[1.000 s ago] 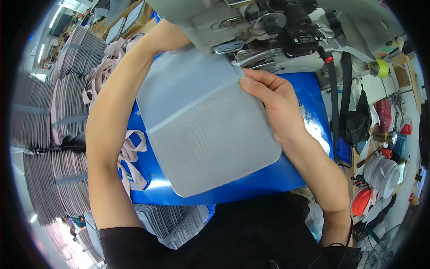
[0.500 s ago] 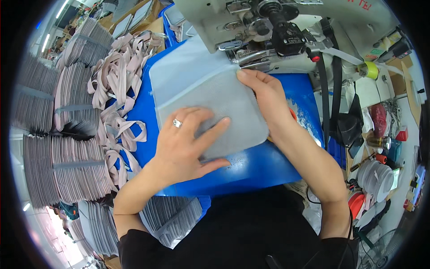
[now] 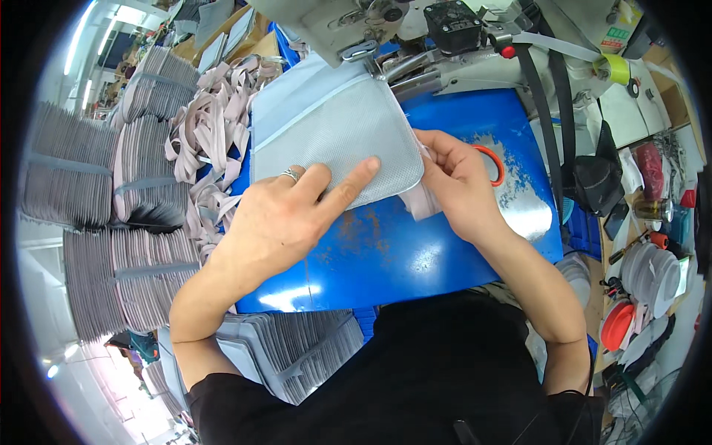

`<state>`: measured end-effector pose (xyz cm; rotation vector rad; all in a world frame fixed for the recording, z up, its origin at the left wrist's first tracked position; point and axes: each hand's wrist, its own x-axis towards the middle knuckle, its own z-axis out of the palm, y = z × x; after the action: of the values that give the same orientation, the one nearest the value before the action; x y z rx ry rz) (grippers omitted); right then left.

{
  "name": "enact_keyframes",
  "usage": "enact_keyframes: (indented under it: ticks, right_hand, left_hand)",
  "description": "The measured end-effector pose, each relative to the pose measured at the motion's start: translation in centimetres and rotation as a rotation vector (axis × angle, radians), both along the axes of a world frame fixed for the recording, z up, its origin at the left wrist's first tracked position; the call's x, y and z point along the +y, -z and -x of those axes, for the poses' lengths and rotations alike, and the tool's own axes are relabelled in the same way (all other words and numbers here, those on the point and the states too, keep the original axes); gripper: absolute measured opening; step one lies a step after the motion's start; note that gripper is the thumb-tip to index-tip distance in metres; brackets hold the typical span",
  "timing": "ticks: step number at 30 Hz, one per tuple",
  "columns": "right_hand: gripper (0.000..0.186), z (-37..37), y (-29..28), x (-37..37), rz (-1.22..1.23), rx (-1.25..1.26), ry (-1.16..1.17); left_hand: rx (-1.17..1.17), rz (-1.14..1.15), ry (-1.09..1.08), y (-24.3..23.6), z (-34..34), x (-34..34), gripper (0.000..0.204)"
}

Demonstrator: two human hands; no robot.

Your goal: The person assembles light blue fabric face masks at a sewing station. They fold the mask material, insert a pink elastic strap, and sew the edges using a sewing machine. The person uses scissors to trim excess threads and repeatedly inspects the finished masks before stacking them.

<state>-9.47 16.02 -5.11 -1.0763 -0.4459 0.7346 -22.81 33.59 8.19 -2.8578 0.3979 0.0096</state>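
Observation:
A light grey fabric panel [image 3: 337, 141] with rounded corners, a mesh lower part and a smooth upper part lies under the sewing machine [image 3: 475, 59], its top right edge by the presser foot. My left hand [image 3: 289, 211] rests on the mesh with its index finger stretched out, pressing rather than gripping. At the panel's right edge my right hand [image 3: 460, 182] is closed, thumb against fingers, on a pale pink fabric strip [image 3: 421, 202]. The strip's end hangs below the panel's corner. Part of this grip is hidden behind the fingers.
The blue worktable [image 3: 371, 259] has worn patches. Orange scissor handles [image 3: 491, 165] show beside my right hand. Loose pink strips [image 3: 211, 126] lie in a heap at left, beside bundled stacks of grey panels [image 3: 152, 271]. Black straps [image 3: 545, 126] hang at right.
My right hand has come down from the panel's top corner to its right edge, where the pink strip now shows. The left hand has slid down and left. The whole view has shifted.

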Motion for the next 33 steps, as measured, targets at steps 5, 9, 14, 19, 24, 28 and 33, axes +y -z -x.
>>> enact_keyframes:
  ticks: [5,9,14,19,24,28,33]
  right_hand:
    - [0.028,-2.1,0.6,2.3,-0.021,-0.003,-0.015]
    - [0.024,-3.4,0.8,4.5,-0.062,0.042,0.016]
    - [0.021,-4.0,1.0,5.6,-0.071,0.029,0.047]
    - [0.020,-3.8,0.9,5.6,-0.072,0.061,0.012]
    - [0.020,-4.0,1.0,5.5,-0.102,0.089,0.010]
    - [0.021,-3.7,1.6,5.8,-0.153,0.027,0.067]
    - [0.025,-3.3,1.6,5.1,-0.144,0.042,0.024]
  left_hand:
    - [0.053,-0.120,0.079,-1.5,-2.5,1.9,0.064]
    - [0.041,-0.089,0.104,-2.2,-4.9,3.9,0.064]
    - [0.033,-0.126,0.143,-3.0,-7.9,5.5,0.056]
    - [-0.013,-0.131,0.103,-2.6,-8.0,4.7,0.052]
    - [-0.002,-0.141,-0.060,-1.3,-7.7,1.4,0.048]
    - [-0.066,0.050,-0.223,1.5,-8.4,-1.8,0.045]
    - [-0.350,0.426,-0.373,5.3,-8.8,-3.4,0.043]
